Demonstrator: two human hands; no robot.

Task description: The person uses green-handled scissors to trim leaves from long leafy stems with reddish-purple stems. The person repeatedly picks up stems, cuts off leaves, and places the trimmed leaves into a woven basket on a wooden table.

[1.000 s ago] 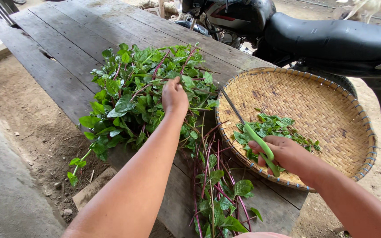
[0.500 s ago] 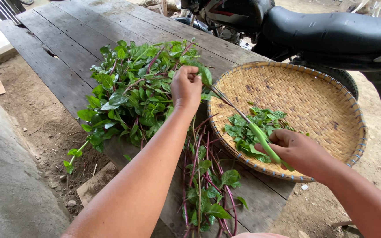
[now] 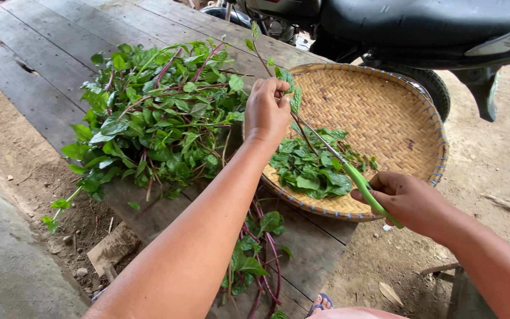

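Scissors (image 3: 349, 174) with green handles sit gripped in the right hand (image 3: 411, 201), blades reaching over the woven tray (image 3: 396, 112) to a thin leafy stem (image 3: 267, 65) pinched upright in the left hand (image 3: 267, 109). Cut leaves (image 3: 314, 171) lie in the tray; 1 big pile of greens (image 3: 154, 118) covers the plank table (image 3: 48, 53) beside it, a motorbike (image 3: 396, 29) behind.

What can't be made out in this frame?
Head view only:
- Scissors: handle loops hidden inside the right hand; blade tips lost behind the left hand.
- Stem: the gripped part is covered by the left hand's fingers.
- Motorbike: cut off by the top edge.
- Basket: far rim partly hidden by the tyre.
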